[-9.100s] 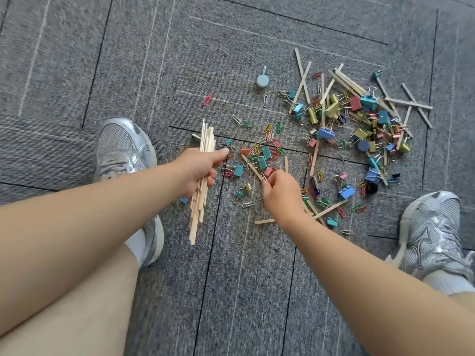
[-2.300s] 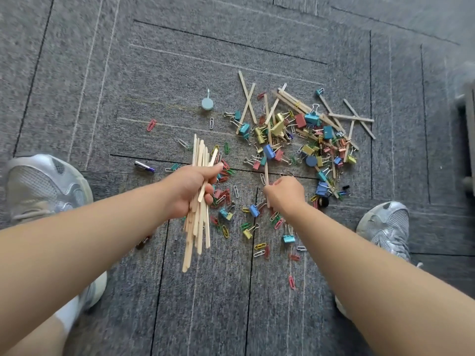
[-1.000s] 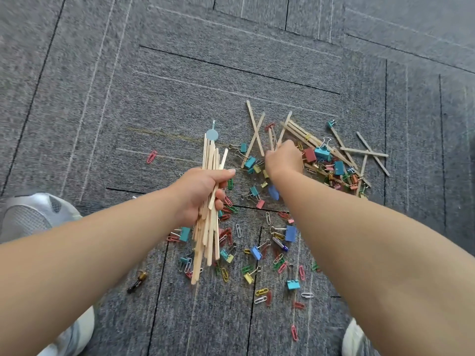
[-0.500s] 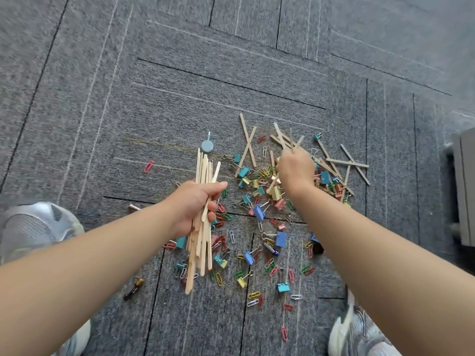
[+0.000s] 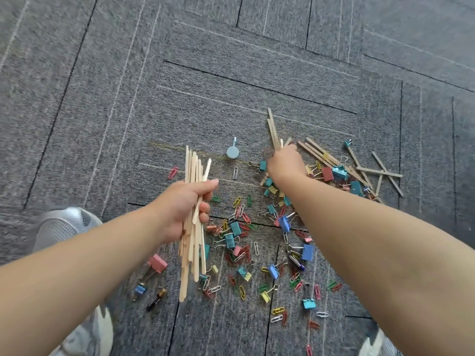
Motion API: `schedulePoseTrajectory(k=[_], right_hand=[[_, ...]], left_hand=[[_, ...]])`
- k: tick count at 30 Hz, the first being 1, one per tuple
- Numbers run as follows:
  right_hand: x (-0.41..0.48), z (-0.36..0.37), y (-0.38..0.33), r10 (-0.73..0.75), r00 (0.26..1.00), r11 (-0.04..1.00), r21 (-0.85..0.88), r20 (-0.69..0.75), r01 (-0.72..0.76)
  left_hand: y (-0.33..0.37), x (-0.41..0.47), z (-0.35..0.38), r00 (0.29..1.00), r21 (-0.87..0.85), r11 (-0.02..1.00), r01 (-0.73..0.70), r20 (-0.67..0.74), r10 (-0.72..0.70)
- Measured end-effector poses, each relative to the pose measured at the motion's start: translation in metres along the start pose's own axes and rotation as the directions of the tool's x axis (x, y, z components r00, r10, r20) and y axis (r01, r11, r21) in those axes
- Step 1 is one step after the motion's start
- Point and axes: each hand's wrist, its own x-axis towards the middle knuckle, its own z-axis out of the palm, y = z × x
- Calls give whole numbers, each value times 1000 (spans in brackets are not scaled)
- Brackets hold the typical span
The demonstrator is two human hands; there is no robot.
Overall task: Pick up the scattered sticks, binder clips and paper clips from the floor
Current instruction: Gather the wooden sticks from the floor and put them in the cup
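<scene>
Gripping sticks (image 5: 273, 129), right hand (image 5: 286, 164)

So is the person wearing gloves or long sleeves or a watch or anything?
No. The left forearm and right forearm are bare right to the picture's edge, with no sleeve showing. The left hand and right hand have no gloves, and no watch, bracelet or ring shows on the sides in view.

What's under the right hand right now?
The right hand grips a few sticks that poke out beyond it. A teal binder clip and carpet show at its edge. Whatever lies directly beneath is covered.
</scene>
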Motion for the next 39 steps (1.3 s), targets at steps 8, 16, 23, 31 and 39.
schedulePoseTrajectory(k=[8, 16, 23, 31, 39], right_hand=[[-24, -41, -2, -207, 972, 977, 81, 108, 198], [-136, -58, -48, -601, 699, 747, 583, 387, 319], [-141, -57, -56, -543, 609, 770, 632, 577, 87], [-130, -26, -41, -457, 529, 729, 642, 715, -237], [-127, -22, -35, -225, 816, 677, 688, 532, -262]], left_hand=[[17, 9, 20, 999, 13, 1000, -12, 39, 11], [34, 0, 22, 984, -156, 984, -82, 143, 104], [38, 1, -9, 981, -124, 985, -117, 140, 134], [45, 2, -2, 983, -102, 978, -180, -64, 174], [32, 13, -4, 990, -178, 978, -112, -109, 94]])
